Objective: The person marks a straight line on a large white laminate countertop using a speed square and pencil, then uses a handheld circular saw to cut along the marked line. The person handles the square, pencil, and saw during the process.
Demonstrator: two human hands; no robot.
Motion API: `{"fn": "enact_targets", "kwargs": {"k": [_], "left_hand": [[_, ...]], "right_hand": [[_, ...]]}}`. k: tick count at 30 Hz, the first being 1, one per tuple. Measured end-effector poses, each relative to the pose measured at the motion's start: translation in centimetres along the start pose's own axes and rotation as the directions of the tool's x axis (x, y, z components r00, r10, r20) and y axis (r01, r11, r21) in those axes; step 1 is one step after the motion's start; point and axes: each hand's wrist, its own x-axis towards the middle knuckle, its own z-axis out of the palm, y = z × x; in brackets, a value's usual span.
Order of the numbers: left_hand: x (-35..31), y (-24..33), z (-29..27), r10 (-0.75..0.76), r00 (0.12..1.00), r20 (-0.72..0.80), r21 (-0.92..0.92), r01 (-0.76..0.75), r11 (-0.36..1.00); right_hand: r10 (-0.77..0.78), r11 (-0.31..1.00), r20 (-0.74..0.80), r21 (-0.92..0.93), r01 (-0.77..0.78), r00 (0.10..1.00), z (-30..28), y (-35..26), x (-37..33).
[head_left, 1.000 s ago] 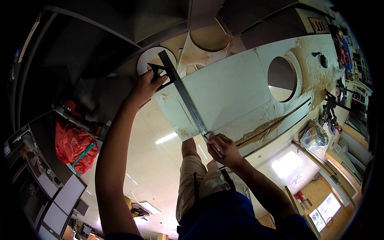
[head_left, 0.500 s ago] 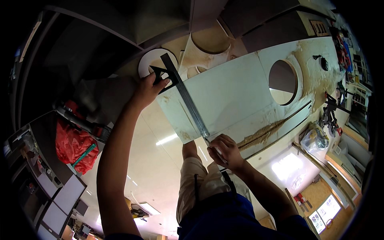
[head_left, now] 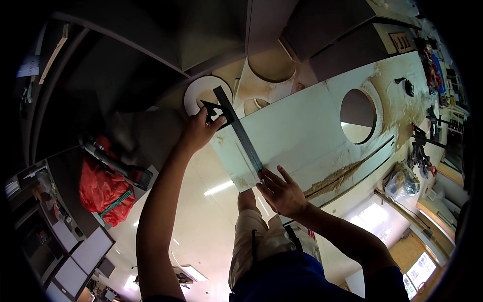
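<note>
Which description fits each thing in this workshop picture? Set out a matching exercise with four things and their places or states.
Things:
1. left hand
2. right hand
3. round hole
4. red bag

Descriptions:
A. cut through the pale panel near its far end
B. on the dark head of the square
C. lying left of the person's arm
D. fingertips at the ruler's near end

Pairs: 1-B, 2-D, 3-A, 4-C

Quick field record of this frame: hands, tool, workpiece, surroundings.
left hand: grips the triangular head of the square
right hand: fingertips press the blade's near end
tool: dark combination square, blade lying across the panel
workpiece: pale panel with a round hole
surroundings: white disc beyond the square; red bag at left
</note>
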Motion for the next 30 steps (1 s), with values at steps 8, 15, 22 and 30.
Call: {"fn": "enact_targets", "kwargs": {"k": [8, 15, 22, 30], "left_hand": [[1.3, 8.5, -1.9, 0.4, 0.905, -0.149, 0.553, -0.259, 0.792], [6.4, 14.9, 1.2, -0.13, 0.719, 0.683, 0.681, -0.562, 0.469], [5.1, 14.8, 2.5, -0.208, 0.755, 0.622, 0.741, -0.48, 0.47], [1.9, 14.8, 3.5, -0.139, 0.848, 0.512, 0.789, -0.4, 0.466]], "right_hand": [[-0.001, 1.0, -0.01, 0.01, 0.001, 1.0, -0.1, 0.3, -0.3], [-0.009, 1.0, -0.005, -0.019, 0.009, 1.0, -0.3, 0.2, -0.1], [-0.005, 1.0, -0.019, 0.006, 0.006, 1.0, 0.4, 0.4, -0.4], [0.01, 1.0, -0.023, 0.013, -0.009, 1.0, 0.5, 0.6, -0.7]]}}
